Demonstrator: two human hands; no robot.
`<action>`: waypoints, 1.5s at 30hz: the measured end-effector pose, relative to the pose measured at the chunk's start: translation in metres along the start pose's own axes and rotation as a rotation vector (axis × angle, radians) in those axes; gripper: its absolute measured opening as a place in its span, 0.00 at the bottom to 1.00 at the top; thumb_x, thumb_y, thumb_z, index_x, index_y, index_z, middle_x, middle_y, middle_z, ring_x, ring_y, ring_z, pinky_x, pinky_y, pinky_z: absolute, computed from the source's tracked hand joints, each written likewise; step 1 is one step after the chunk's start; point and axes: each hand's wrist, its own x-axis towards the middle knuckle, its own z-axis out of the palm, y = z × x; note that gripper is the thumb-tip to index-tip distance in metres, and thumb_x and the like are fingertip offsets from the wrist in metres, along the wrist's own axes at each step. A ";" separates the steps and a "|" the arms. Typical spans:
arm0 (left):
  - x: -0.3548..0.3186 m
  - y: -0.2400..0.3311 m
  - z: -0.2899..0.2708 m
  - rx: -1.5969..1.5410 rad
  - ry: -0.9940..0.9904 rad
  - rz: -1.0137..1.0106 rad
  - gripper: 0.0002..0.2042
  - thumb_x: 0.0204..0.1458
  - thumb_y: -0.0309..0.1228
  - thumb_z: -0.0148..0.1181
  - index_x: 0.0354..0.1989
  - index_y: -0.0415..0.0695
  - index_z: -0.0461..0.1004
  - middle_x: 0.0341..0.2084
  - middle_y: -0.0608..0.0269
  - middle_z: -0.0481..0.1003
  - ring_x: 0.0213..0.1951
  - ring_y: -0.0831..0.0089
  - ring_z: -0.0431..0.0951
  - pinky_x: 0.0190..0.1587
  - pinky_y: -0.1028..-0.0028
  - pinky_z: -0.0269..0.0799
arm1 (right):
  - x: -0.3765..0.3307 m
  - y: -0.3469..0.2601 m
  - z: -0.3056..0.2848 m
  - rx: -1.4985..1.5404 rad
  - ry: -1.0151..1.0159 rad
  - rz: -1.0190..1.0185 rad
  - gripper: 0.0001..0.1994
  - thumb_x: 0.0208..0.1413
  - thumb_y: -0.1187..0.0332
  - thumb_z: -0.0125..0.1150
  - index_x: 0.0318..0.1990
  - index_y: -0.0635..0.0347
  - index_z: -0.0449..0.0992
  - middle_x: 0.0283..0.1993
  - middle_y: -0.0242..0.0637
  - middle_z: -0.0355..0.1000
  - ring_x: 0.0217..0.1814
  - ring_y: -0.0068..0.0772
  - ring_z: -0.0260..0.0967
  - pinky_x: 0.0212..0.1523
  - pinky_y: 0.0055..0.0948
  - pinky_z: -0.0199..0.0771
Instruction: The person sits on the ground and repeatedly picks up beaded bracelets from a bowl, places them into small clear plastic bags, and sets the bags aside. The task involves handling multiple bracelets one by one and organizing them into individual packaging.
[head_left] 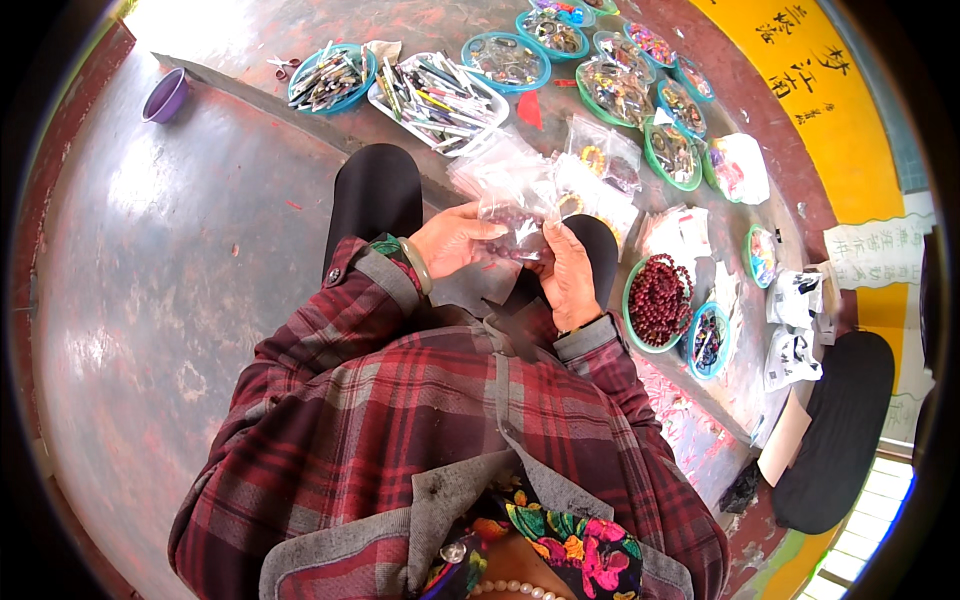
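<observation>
Above my lap, a clear plastic bag with dark reddish beads inside is held between both hands. My left hand pinches its left side, thumb on top. At the right side, my right hand grips the bag's edge with thumb and fingers. A stack of clear plastic bags lies just beyond my hands. To the right stands a green-rimmed basket heaped with dark red bead strings. Beside it sits a smaller blue basket of dark mixed beads.
Ahead are a white basket of pens, a blue basket of pens and scissors. Several baskets of small items spread to the far right. White plastic bags lie at the right. A purple bowl stands far left.
</observation>
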 end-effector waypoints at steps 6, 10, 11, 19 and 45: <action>0.008 -0.006 -0.024 0.024 0.028 -0.027 0.16 0.55 0.32 0.51 0.48 0.34 0.67 0.42 0.56 0.73 0.43 0.67 0.74 0.49 0.65 0.68 | 0.000 0.004 0.001 0.104 -0.118 -0.001 0.12 0.55 0.62 0.56 0.42 0.58 0.72 0.37 0.31 0.73 0.38 0.24 0.70 0.37 0.27 0.71; 0.006 -0.004 -0.018 0.158 0.042 0.012 0.15 0.55 0.32 0.52 0.46 0.34 0.70 0.39 0.59 0.74 0.43 0.71 0.74 0.48 0.70 0.68 | 0.003 0.001 -0.011 0.041 -0.116 -0.018 0.13 0.54 0.63 0.58 0.42 0.61 0.73 0.40 0.33 0.72 0.40 0.26 0.69 0.44 0.29 0.70; 0.004 -0.003 -0.015 0.202 0.048 0.033 0.14 0.55 0.32 0.52 0.45 0.34 0.71 0.39 0.61 0.74 0.42 0.72 0.74 0.48 0.72 0.68 | 0.001 -0.001 -0.006 0.073 -0.131 0.015 0.13 0.53 0.63 0.59 0.42 0.61 0.73 0.40 0.33 0.72 0.41 0.27 0.69 0.44 0.30 0.70; 0.010 -0.015 -0.025 0.484 0.030 -0.002 0.14 0.56 0.31 0.52 0.47 0.37 0.71 0.41 0.65 0.74 0.43 0.80 0.71 0.47 0.77 0.66 | 0.003 -0.011 -0.006 0.186 -0.156 0.029 0.14 0.57 0.64 0.53 0.45 0.65 0.71 0.41 0.37 0.72 0.43 0.31 0.70 0.46 0.31 0.69; 0.010 -0.004 -0.016 -0.150 -0.017 0.053 0.23 0.60 0.42 0.40 0.57 0.36 0.57 0.52 0.50 0.66 0.53 0.59 0.67 0.54 0.59 0.63 | 0.011 -0.018 -0.019 0.192 0.012 -0.005 0.25 0.57 0.49 0.48 0.52 0.62 0.64 0.51 0.36 0.66 0.49 0.30 0.64 0.48 0.31 0.64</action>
